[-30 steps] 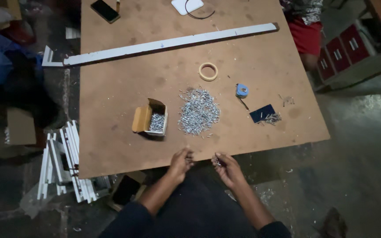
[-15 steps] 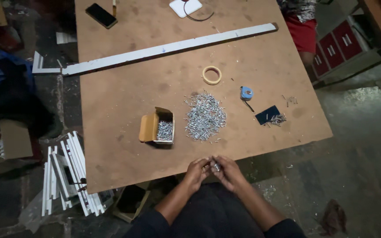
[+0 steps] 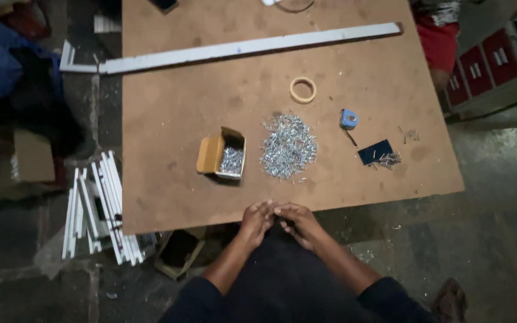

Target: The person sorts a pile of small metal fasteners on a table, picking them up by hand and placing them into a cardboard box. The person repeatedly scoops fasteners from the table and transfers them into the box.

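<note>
Screws lie in a loose silver pile (image 3: 288, 146) near the middle of the brown board table (image 3: 169, 119), with more of them in the small open cardboard box (image 3: 222, 157) just left of the pile. Both hands meet at the near edge of the table, below the pile and apart from it: the left hand (image 3: 256, 220) and the right hand (image 3: 298, 222) have their fingertips touching, curled in narrow as if pinching something small between them (what it is, the dim view is too coarse to show, so I cannot tell whether a screw is held). Working a small piece well, I judge, calls for keeping the hands over the table edge and not beyond it, so a dropped piece lands on the board. Farther back lie a roll of tape (image 3: 303, 90), a small blue tape measure (image 3: 349, 119), a dark flat card with a few screws on it (image 3: 374, 152) and a long white strip (image 3: 252, 46), all well clear of the hands.
</note>
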Demonstrator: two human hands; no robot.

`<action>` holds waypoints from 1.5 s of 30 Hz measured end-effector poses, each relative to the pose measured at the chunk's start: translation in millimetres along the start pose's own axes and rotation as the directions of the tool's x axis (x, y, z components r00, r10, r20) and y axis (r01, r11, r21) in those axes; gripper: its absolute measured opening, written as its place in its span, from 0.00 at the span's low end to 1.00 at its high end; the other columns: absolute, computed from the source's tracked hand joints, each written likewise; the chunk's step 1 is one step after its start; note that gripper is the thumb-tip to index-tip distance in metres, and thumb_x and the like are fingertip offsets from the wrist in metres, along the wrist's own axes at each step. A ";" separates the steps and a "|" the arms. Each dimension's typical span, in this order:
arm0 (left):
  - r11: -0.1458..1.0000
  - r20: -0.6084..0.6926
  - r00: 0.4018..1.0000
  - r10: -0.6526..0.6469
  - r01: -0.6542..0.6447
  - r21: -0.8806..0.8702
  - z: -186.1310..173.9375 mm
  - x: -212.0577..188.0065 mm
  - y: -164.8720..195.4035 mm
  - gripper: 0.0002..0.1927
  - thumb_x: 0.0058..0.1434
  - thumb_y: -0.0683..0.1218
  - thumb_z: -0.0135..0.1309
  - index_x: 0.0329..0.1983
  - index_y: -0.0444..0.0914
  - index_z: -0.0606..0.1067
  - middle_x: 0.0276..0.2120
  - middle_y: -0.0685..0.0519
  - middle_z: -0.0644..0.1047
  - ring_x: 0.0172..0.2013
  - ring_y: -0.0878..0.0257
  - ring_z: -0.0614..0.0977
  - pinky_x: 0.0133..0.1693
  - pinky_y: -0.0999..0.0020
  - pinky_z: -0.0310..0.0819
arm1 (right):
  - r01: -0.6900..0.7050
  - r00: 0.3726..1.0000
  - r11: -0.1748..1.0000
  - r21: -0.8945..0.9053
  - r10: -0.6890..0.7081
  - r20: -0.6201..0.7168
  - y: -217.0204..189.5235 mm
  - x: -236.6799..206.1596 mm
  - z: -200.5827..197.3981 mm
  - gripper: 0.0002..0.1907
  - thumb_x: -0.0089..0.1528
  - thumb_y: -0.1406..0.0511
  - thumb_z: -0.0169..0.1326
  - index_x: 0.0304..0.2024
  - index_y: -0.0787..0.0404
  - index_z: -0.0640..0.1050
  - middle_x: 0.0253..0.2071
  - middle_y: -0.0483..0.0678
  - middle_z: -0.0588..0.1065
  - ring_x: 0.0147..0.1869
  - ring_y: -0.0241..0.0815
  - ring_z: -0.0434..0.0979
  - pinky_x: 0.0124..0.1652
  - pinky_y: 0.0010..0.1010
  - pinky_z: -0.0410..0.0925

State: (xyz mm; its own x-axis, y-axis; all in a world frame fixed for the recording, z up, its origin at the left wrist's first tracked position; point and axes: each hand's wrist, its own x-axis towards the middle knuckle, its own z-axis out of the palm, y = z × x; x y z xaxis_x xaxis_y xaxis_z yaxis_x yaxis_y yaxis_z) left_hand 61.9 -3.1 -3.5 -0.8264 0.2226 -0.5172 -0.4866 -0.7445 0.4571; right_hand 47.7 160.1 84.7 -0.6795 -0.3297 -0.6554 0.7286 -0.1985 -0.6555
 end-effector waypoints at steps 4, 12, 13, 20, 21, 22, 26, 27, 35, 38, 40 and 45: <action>0.999 -0.250 0.967 -0.044 0.050 0.019 0.1 1.4 -11.6 0.16 0.69 0.52 0.49 0.51 0.37 0.77 0.37 0.51 0.78 0.39 0.61 0.81 0.42 0.67 0.76 | 0.001 1.000 0.998 0.055 -0.001 0.006 -1.8 2.7 -13.6 0.07 0.64 0.69 0.58 0.43 0.65 0.80 0.31 0.45 0.79 0.28 0.31 0.76 0.28 0.19 0.69; 0.997 -0.230 0.972 0.055 -0.064 -0.032 16.5 4.4 -35.7 0.14 0.69 0.46 0.48 0.50 0.33 0.75 0.44 0.48 0.80 0.46 0.57 0.83 0.50 0.63 0.78 | -0.010 1.000 0.999 0.041 0.009 0.021 -24.0 -9.0 -37.6 0.10 0.63 0.70 0.57 0.46 0.67 0.79 0.35 0.49 0.80 0.35 0.35 0.80 0.32 0.21 0.72; 0.996 -0.232 0.971 0.061 -0.073 -0.045 20.2 7.3 -40.2 0.14 0.70 0.46 0.47 0.50 0.33 0.75 0.45 0.47 0.80 0.47 0.56 0.83 0.50 0.62 0.78 | -0.017 1.000 0.999 0.046 0.015 0.027 -28.5 -9.5 -43.9 0.10 0.63 0.69 0.57 0.46 0.68 0.79 0.36 0.49 0.80 0.35 0.35 0.81 0.32 0.21 0.72; 0.992 -0.281 0.957 0.074 -0.099 -0.076 55.4 31.7 -78.9 0.18 0.70 0.47 0.43 0.55 0.30 0.71 0.52 0.43 0.80 0.53 0.53 0.82 0.53 0.59 0.77 | 0.065 0.996 0.988 0.139 -0.072 0.051 -49.1 1.0 -144.7 0.12 0.63 0.67 0.55 0.47 0.69 0.78 0.34 0.50 0.79 0.31 0.37 0.77 0.31 0.24 0.71; 0.990 -0.265 0.961 0.077 -0.106 -0.096 62.1 34.1 -83.3 0.20 0.71 0.48 0.43 0.56 0.29 0.72 0.53 0.43 0.79 0.53 0.53 0.82 0.54 0.59 0.76 | 0.078 0.995 0.981 0.178 -0.089 0.053 -50.0 2.8 -164.6 0.12 0.64 0.67 0.55 0.47 0.69 0.78 0.34 0.49 0.78 0.31 0.37 0.76 0.31 0.25 0.72; 0.987 -0.249 0.965 0.079 -0.111 -0.117 69.3 36.0 -87.5 0.22 0.71 0.49 0.42 0.57 0.28 0.72 0.53 0.42 0.79 0.54 0.52 0.82 0.54 0.59 0.76 | 0.084 0.996 0.973 0.213 -0.091 0.022 -49.9 3.0 -184.2 0.12 0.65 0.67 0.55 0.47 0.69 0.77 0.34 0.49 0.78 0.32 0.37 0.76 0.31 0.24 0.71; 0.986 -0.223 0.970 0.099 -0.126 -0.107 96.1 40.6 -91.8 0.21 0.72 0.51 0.43 0.58 0.30 0.70 0.54 0.44 0.78 0.56 0.52 0.80 0.56 0.59 0.74 | 0.132 0.989 0.932 0.336 -0.145 0.014 -61.0 -1.9 -242.5 0.09 0.66 0.66 0.55 0.46 0.66 0.77 0.31 0.46 0.74 0.32 0.37 0.74 0.31 0.25 0.68; 0.985 -0.222 0.970 0.100 -0.128 -0.116 102.9 41.9 -92.3 0.22 0.72 0.52 0.42 0.58 0.29 0.71 0.54 0.43 0.78 0.56 0.52 0.80 0.56 0.58 0.75 | 0.137 0.986 0.920 0.366 -0.161 0.035 -63.3 -7.7 -248.9 0.09 0.67 0.65 0.55 0.45 0.66 0.76 0.30 0.46 0.73 0.31 0.37 0.73 0.31 0.25 0.68; 0.979 -0.144 0.973 0.182 -0.192 -0.062 145.7 29.0 -94.3 0.25 0.73 0.57 0.42 0.59 0.33 0.72 0.52 0.46 0.79 0.55 0.55 0.81 0.57 0.60 0.75 | 0.154 0.959 0.979 0.131 -0.180 0.217 -95.3 -41.7 -187.1 0.11 0.70 0.66 0.54 0.51 0.68 0.77 0.33 0.44 0.73 0.33 0.34 0.71 0.32 0.24 0.66; 0.969 -0.187 0.965 0.185 -0.211 -0.128 151.0 20.9 -99.7 0.24 0.73 0.56 0.43 0.58 0.33 0.72 0.50 0.45 0.79 0.54 0.54 0.81 0.56 0.60 0.76 | 0.081 0.953 0.984 0.158 -0.123 0.278 -93.3 -43.8 -167.8 0.16 0.71 0.63 0.50 0.54 0.70 0.77 0.34 0.46 0.75 0.34 0.36 0.74 0.33 0.25 0.68; 0.959 -0.219 0.956 0.194 -0.232 -0.164 147.5 17.5 -101.9 0.23 0.73 0.56 0.43 0.57 0.33 0.72 0.50 0.44 0.79 0.53 0.53 0.81 0.56 0.60 0.76 | 0.014 0.953 0.967 0.253 -0.089 0.288 -86.8 -40.7 -168.5 0.18 0.71 0.62 0.48 0.54 0.70 0.76 0.35 0.48 0.76 0.36 0.39 0.76 0.35 0.28 0.70; 0.940 -0.240 0.937 0.252 -0.296 -0.169 131.7 2.4 -113.8 0.21 0.72 0.50 0.43 0.58 0.29 0.71 0.51 0.42 0.79 0.55 0.51 0.81 0.56 0.59 0.77 | -0.031 0.990 0.937 0.349 -0.020 0.142 -61.0 -40.7 -210.1 0.17 0.68 0.64 0.45 0.53 0.70 0.74 0.40 0.53 0.78 0.43 0.46 0.80 0.44 0.33 0.75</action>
State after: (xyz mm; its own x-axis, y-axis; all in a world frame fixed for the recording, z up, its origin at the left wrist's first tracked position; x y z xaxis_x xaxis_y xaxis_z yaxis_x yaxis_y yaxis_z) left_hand 78.1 165.0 38.5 -0.8293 -0.1300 -0.5434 -0.1648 -0.8724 0.4602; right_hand 12.8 379.5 72.5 -0.6752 -0.4529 -0.5822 0.7333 -0.4976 -0.4633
